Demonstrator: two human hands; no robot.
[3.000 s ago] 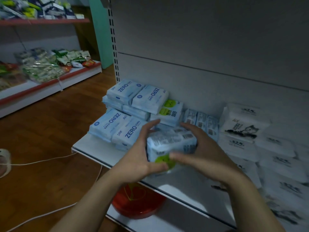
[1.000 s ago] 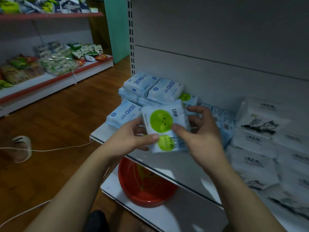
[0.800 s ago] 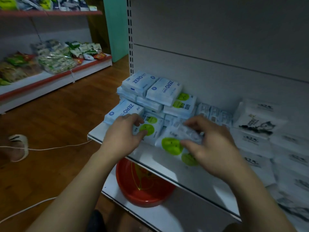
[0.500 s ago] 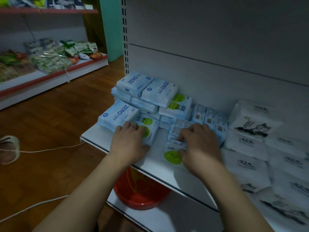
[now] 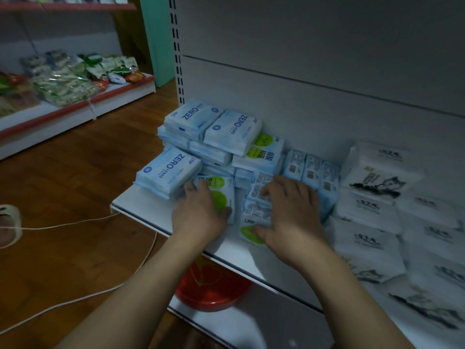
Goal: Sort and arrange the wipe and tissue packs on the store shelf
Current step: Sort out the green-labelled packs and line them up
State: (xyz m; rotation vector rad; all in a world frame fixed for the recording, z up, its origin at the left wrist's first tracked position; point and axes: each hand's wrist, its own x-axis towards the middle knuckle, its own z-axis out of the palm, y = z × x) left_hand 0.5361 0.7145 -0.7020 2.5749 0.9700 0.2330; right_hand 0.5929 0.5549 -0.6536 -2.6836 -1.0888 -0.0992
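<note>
My left grip [image 5: 201, 210]: forearm reaching in from below, palm down, fingers straight and unclenched, pressing flat on a green-dot wipe pack [image 5: 222, 183] that lies on the shelf [image 5: 151, 210] against the blue packs [image 5: 168, 172]. My right grip [image 5: 292, 212]: palm down, fingers spread and clamped on nothing, resting on a second wipe pack [image 5: 247, 231] near the shelf's front, thumb at its near edge. White tissue packs [image 5: 372, 210]: stacked just to the right.

The person's left hand [image 5: 201, 214] and right hand [image 5: 293, 214] are bare, and both slim forearms are bare too, uncovered as far as they show.
</note>
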